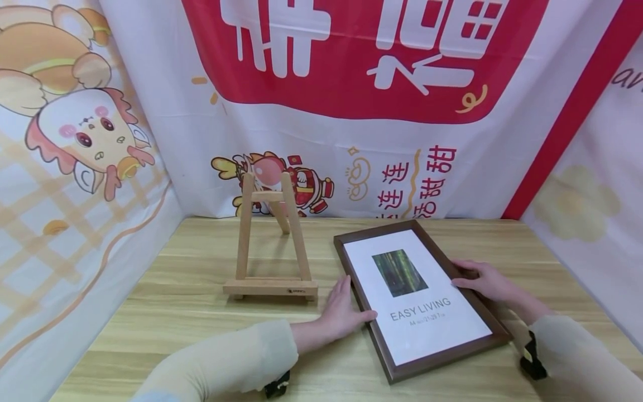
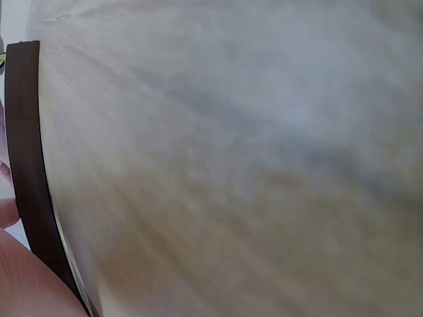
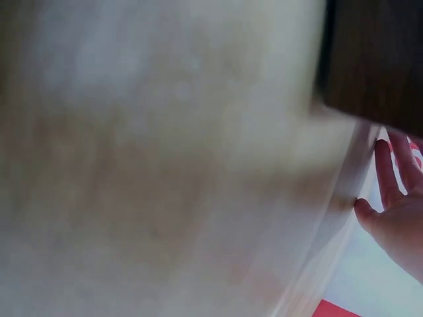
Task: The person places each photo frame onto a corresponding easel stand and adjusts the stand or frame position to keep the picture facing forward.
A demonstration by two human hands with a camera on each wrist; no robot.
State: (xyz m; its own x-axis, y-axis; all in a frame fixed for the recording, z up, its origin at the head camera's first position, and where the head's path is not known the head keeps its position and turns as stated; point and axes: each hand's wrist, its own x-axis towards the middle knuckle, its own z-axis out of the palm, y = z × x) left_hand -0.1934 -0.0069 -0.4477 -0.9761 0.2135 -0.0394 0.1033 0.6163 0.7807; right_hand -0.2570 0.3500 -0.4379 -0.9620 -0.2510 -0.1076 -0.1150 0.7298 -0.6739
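A brown wooden picture frame [image 1: 399, 371] lies at a slant on the right half of the table, with a white sheet inside reading "EASY LIVING" and a dark green picture. My left hand [image 1: 341, 312] grips its left edge, thumb over the rim and fingers along the outer side. On the opposite edge, my right hand [image 1: 484, 282] holds the rim, its thumb on top. The left wrist view shows the dark side of the frame [image 2: 30, 152] by the thumb. In the right wrist view a corner [image 3: 377, 66] hangs over my hand [image 3: 400, 211]. Fingertips under the frame are hidden.
A light wooden tabletop easel [image 1: 271, 287] stands left of the frame, its ledge towards me. The wood-grain table [image 1: 176, 312] meets printed cloth [image 1: 311, 128] at the back, with more cloth on both sides.
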